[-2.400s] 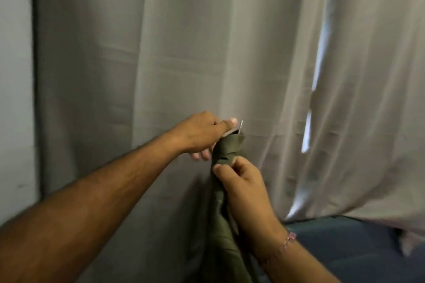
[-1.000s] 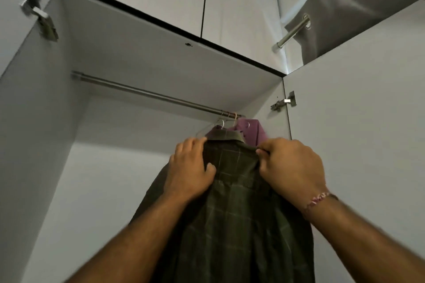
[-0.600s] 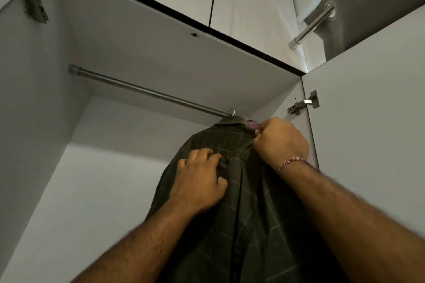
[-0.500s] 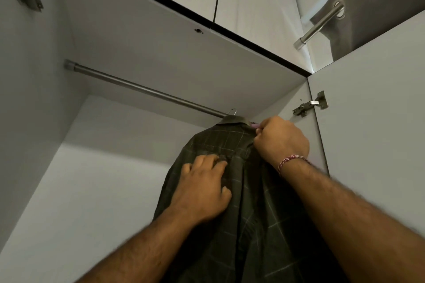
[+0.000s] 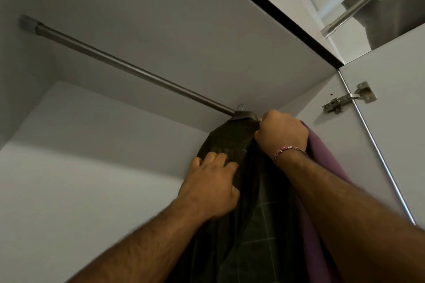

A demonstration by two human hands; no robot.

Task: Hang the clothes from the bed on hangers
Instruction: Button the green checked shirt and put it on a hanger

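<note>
Dark green checked shirt (image 5: 259, 218) hangs on the metal rod (image 5: 128, 69); left hand (image 5: 210, 188) presses flat, right hand (image 5: 281, 135) grips its collar.

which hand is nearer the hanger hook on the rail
Right. The right hand grips the green checked shirt at the collar, just right of and below the hanger hook. The left hand rests lower on the shirt's shoulder, well below the hook.
</note>
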